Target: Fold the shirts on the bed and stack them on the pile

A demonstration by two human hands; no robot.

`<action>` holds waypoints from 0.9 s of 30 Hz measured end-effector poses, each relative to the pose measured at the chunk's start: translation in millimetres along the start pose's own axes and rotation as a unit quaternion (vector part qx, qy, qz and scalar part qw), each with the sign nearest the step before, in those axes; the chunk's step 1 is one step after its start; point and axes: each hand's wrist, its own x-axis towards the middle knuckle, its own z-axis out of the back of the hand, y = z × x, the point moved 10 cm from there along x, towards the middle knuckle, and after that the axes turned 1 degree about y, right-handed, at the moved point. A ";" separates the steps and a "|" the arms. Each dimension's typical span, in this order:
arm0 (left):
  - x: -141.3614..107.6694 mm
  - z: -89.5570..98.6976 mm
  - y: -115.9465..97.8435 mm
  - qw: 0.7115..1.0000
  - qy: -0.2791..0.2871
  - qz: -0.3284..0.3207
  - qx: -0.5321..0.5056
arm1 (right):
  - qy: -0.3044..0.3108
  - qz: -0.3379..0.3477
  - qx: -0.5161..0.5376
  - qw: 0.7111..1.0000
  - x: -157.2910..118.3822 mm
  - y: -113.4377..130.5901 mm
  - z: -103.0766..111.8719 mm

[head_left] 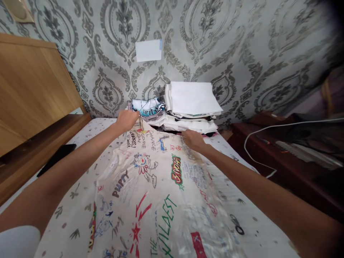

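Spread across the bed in front of me is a cream T-shirt covered in handwriting and coloured drawings, its collar toward the left. My left hand is closed on the far left part of the shirt, lifting the fabric slightly. Farther right, my right hand pinches the shirt's far edge with curled fingers. Just beyond my hands lie a folded printed T-shirt on a small pile and a taller stack of folded white clothes. The near end of the shirt runs out of view.
A patterned white sheet covers the bed. A dark phone-like object lies at the left, beside a wooden cabinet. At right, a white cable crosses a dark red piece of furniture. Patterned wallpaper rises behind.
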 end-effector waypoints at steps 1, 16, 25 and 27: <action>-5.6 4.4 -8.1 0.999 0.007 -0.020 0.036 | -0.006 -0.001 -0.005 1.000 -4.0 -0.1 3.5; -225.4 -20.2 -49.6 0.916 0.283 -0.103 0.263 | -0.093 0.086 -0.024 0.992 -113.2 16.4 -11.3; -238.8 -21.4 -45.4 0.920 0.260 -0.102 0.273 | -0.084 0.111 0.078 0.987 -129.0 48.3 6.0; -232.1 -12.5 -45.1 0.937 0.234 -0.072 0.250 | -0.105 0.179 0.155 0.966 -149.0 93.6 19.8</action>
